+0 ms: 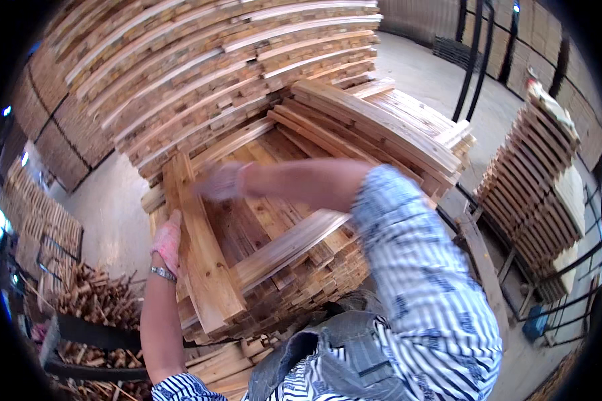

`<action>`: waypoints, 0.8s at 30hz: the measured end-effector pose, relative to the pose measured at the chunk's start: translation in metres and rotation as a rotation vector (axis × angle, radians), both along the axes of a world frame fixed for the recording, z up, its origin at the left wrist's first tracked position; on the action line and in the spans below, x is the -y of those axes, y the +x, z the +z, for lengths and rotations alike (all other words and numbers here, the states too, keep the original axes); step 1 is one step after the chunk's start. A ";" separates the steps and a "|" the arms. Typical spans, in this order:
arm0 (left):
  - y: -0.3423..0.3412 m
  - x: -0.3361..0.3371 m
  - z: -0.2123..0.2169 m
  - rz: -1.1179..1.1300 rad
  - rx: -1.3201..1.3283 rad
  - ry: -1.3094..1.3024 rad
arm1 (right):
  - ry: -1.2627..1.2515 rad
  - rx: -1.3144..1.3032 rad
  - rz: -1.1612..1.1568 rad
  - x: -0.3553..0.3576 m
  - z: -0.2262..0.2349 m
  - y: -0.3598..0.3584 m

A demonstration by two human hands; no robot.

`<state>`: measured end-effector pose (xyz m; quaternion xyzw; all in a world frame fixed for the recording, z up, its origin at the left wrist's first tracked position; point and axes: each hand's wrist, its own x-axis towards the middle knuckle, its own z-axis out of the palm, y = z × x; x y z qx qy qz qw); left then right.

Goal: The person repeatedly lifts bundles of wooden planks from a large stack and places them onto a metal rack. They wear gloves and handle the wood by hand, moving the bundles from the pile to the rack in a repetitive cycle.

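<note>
A pale wooden plank (201, 247) lies lengthwise on top of a low stack of planks (294, 267) in front of me. My left hand (168, 242), in a pinkish glove with a wristwatch below it, presses against the plank's left edge. My right hand (219, 182), also gloved and blurred, reaches across from the right and rests on the plank's far end. My striped sleeve crosses the stack's right side.
A tall stack of boards (207, 73) rises behind the low stack. More planks (381, 120) lie at the right rear. Stacked pallets (542, 180) stand at the right. Wood scraps (93, 301) fill a bin at lower left. Concrete floor (107, 207) shows at left.
</note>
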<state>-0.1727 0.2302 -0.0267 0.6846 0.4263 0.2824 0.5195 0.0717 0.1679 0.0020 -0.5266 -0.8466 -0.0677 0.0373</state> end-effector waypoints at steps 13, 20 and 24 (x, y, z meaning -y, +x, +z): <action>-0.037 -0.016 -0.006 0.054 -0.327 0.129 | -0.063 -0.294 -0.824 0.163 0.074 0.131; 0.001 0.068 0.077 0.100 -0.298 -0.139 | 0.139 0.099 -0.309 0.107 0.043 0.061; -0.012 0.044 0.064 -0.046 -0.195 -0.171 | 0.058 0.025 -0.265 0.032 -0.006 -0.044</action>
